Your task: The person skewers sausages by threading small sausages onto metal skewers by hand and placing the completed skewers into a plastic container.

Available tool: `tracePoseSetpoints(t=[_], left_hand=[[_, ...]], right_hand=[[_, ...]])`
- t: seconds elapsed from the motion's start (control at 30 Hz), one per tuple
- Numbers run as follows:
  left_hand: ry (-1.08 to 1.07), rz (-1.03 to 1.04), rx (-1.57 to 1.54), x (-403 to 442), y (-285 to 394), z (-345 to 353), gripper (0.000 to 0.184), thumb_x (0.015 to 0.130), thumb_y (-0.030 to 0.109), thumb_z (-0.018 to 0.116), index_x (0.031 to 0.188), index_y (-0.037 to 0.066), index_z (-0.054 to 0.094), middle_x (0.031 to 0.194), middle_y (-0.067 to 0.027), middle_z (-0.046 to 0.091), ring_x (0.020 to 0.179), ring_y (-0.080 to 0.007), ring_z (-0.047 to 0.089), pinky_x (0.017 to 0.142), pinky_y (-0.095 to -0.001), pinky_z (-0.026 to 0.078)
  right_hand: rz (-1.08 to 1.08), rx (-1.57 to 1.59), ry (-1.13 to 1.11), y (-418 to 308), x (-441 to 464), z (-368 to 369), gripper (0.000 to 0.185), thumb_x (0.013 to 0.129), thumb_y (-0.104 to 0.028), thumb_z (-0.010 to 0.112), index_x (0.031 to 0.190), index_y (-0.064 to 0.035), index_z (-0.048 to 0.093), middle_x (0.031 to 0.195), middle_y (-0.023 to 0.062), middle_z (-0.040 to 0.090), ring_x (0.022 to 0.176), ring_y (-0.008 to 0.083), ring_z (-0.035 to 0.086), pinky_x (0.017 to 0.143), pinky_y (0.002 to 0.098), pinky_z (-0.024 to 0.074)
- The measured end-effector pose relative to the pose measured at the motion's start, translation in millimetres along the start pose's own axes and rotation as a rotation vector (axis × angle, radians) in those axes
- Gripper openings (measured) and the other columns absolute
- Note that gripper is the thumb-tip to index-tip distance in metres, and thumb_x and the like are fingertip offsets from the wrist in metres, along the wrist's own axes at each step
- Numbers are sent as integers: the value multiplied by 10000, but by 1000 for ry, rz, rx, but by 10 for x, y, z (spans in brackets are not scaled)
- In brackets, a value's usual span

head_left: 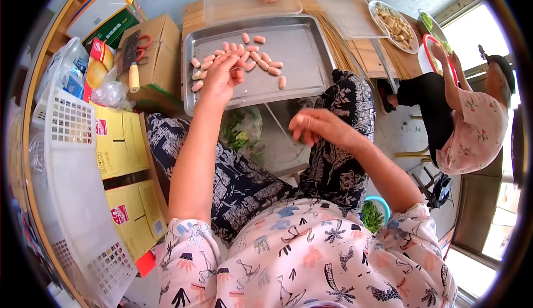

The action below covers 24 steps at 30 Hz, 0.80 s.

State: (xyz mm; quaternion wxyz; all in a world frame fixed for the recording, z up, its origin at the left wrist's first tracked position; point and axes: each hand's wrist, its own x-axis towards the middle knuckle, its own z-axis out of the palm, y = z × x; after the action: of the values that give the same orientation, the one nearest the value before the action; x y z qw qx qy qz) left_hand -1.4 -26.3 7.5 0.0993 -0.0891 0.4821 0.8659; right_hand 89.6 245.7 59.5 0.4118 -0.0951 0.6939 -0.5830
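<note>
My left hand (221, 80) is over the left part of a metal tray (300, 47), palm partly up and fingers curled together beside the small pink sausages (261, 64). Whatever it may hold is too small to tell. Several sausage pieces lie loose around its fingertips and toward the middle of the tray. My right hand (319, 126) is in the air above my right knee, just off the tray's near edge. Its fingers are bent inward, and what they may hold is hidden.
Thin wooden skewers (336, 47), clear plastic trays (345, 11) and a plate of cut food (395, 28) are right of the tray. A cardboard box (158, 58) with scissors and a cleaver stands left. Another person (472, 119) sits at far right, hands over a red-rimmed bowl.
</note>
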Motion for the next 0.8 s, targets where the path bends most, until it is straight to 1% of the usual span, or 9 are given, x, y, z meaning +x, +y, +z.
tracePoseSetpoints(t=[0.1, 0.2, 0.33, 0.37, 0.4, 0.47, 0.57, 0.7, 0.8], left_hand=[[-100, -65, 66, -71, -42, 99, 201, 931, 203, 535, 1068, 75, 609, 815, -18, 605, 604, -100, 551, 529, -238, 443], [-178, -96, 116, -118, -136, 168, 225, 931, 226, 535, 1084, 72, 594, 846, -37, 620, 663, -110, 597, 566, -233, 480], [-273, -119, 133, -117, -181, 150, 258, 938, 250, 528, 1097, 56, 588, 894, -53, 628, 712, -128, 618, 616, -242, 510], [-216, -82, 168, -107, -160, 133, 267, 940, 256, 525, 1105, 56, 588, 904, -54, 629, 717, -128, 619, 619, -243, 510], [-162, -44, 203, -82, -141, 106, 275, 941, 261, 523, 1113, 56, 588, 914, -54, 629, 721, -128, 620, 621, -243, 510], [-92, -23, 293, 22, -186, 2, 279, 946, 260, 515, 1133, 66, 587, 929, -50, 631, 725, -123, 622, 624, -239, 507], [59, 60, 555, 107, -280, -4, 238, 939, 197, 507, 1122, 78, 603, 926, -32, 634, 704, -101, 617, 603, -220, 492], [-31, 162, 877, 179, -527, 107, 196, 887, 164, 561, 1020, 50, 651, 845, -32, 635, 653, -77, 610, 565, -206, 489], [-112, 263, 1023, 264, -755, 176, 198, 876, 171, 575, 1004, 42, 657, 825, -27, 639, 675, -87, 612, 565, -207, 489]], right_hand=[[-44, -23, 92, -92, 139, 24, 274, 954, -225, 490, 1097, -2, 561, 842, 29, 633, 546, 42, 476, 500, 173, 371], [-85, 41, 82, -36, 375, 91, 272, 926, -220, 524, 1090, -9, 570, 798, 23, 638, 504, 42, 455, 464, 189, 339], [-81, 125, 47, 41, 559, 86, 182, 932, -150, 501, 1022, -11, 577, 700, 18, 582, 493, 41, 412, 471, 164, 332], [-86, 157, 114, 53, 576, 80, 182, 941, -169, 489, 984, -20, 585, 638, 3, 538, 479, 41, 390, 455, 162, 311], [-84, 165, 117, 55, 575, 52, 182, 941, -169, 489, 984, -20, 585, 638, 3, 538, 479, 41, 390, 455, 162, 311], [-147, 351, 295, 28, 543, -27, 191, 943, -187, 470, 955, -43, 594, 608, 2, 532, 459, 52, 388, 436, 183, 308], [-211, 451, 391, 33, 508, -136, 210, 947, -201, 459, 945, -39, 593, 589, 0, 513, 453, 55, 375, 431, 188, 294], [-294, 565, 451, 57, 489, -188, 208, 946, -183, 446, 947, -32, 589, 590, 4, 502, 466, 63, 380, 439, 199, 287], [-318, 595, 472, 34, 472, -179, 199, 942, -180, 457, 940, -33, 590, 590, 5, 500, 464, 68, 383, 437, 205, 285]])
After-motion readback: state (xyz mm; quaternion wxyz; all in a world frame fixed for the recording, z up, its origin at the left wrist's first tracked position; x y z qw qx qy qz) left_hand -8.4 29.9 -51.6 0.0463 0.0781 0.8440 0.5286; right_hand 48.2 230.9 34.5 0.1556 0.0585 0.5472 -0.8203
